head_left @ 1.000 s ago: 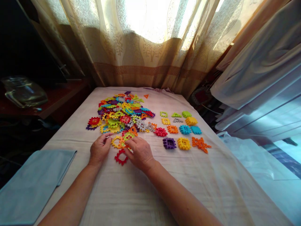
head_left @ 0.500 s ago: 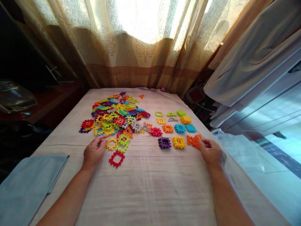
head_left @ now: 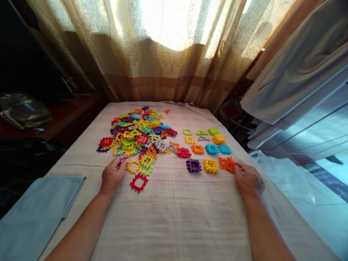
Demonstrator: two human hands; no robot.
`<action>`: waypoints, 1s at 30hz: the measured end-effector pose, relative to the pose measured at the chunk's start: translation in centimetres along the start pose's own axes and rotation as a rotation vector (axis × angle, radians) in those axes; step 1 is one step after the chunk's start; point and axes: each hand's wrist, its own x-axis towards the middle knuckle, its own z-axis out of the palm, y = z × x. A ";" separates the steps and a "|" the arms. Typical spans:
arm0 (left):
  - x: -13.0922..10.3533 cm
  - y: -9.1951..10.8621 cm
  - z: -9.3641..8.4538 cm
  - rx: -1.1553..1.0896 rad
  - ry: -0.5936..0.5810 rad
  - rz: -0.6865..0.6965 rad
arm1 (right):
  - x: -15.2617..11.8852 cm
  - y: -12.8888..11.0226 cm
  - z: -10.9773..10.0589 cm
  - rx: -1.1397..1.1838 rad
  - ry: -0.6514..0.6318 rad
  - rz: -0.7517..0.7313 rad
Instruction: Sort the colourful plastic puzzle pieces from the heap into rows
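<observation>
My right hand (head_left: 248,179) is at the right, its thumb and index finger closed on the edge of an orange toothed building piece (head_left: 227,164). More orange lies just left of it, partly overlapping. My left hand (head_left: 113,175) rests on the cloth with loosely bent fingers and the thumb apart from them. Its fingertips are beside a yellow square frame (head_left: 133,160). Next to that frame lie light green pieces (head_left: 146,165) and a red square frame (head_left: 139,182). A mixed pile of colourful interlocking pieces (head_left: 136,127) spreads beyond my left hand.
Sorted pieces stand in rows on the right: a purple stack (head_left: 194,165), a yellow stack (head_left: 210,165), blue ones (head_left: 211,149) and a crimson stack (head_left: 183,152). A folded blue cloth (head_left: 40,203) lies at the left edge of the table (head_left: 168,217). Curtains (head_left: 168,69) hang behind.
The view has shifted slightly, so everything sits a little further right. My right fingers have come down and closed on the orange piece. My left hand stays beside the yellow frame.
</observation>
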 end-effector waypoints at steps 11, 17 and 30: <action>-0.3 0.4 0.0 -0.078 -0.038 -0.035 | -0.7 -2.8 -1.1 0.095 0.195 -0.214; -0.5 1.1 -0.3 -0.102 -0.063 -0.002 | -3.4 -11.4 -2.5 0.373 0.121 -0.593; -0.5 1.2 -0.4 -0.144 -0.071 0.006 | -9.9 -25.5 0.9 0.420 -0.376 -0.874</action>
